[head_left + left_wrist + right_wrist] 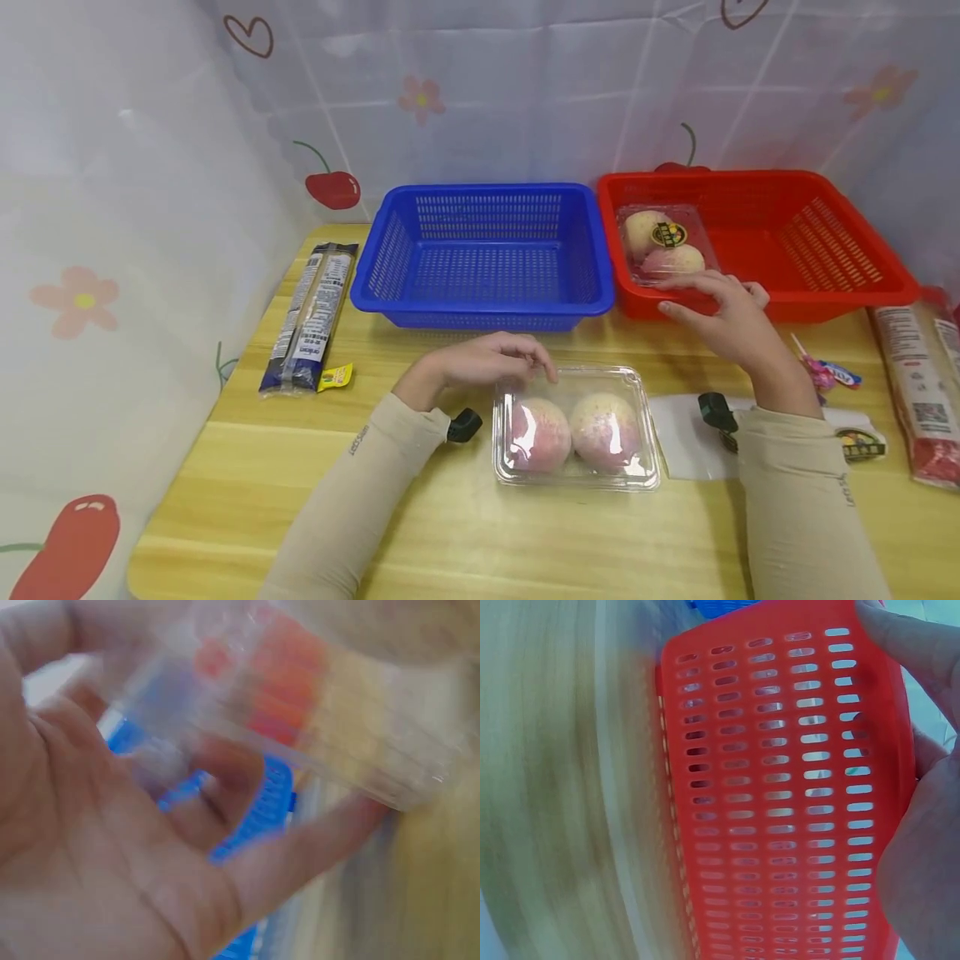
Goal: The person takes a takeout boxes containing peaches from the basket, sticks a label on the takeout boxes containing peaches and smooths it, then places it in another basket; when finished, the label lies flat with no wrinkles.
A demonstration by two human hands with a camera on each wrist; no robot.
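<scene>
Sleeved forearms over wooden table (247, 467), left fingers (525, 354) curled on clear peach box (576, 427), right fingers (701, 296) relaxed at red basket (825, 242), cherry-print curtain (112, 208) behind

We see a blue slotted plastic basket (487, 250) beside a red slotted plastic basket (795, 242), pink-and-cream fruit in a clear plastic clamshell box (573, 429), a pale yellow wood-grain table (465, 542), and a white cherry-and-flower-printed curtain (150, 167).
</scene>
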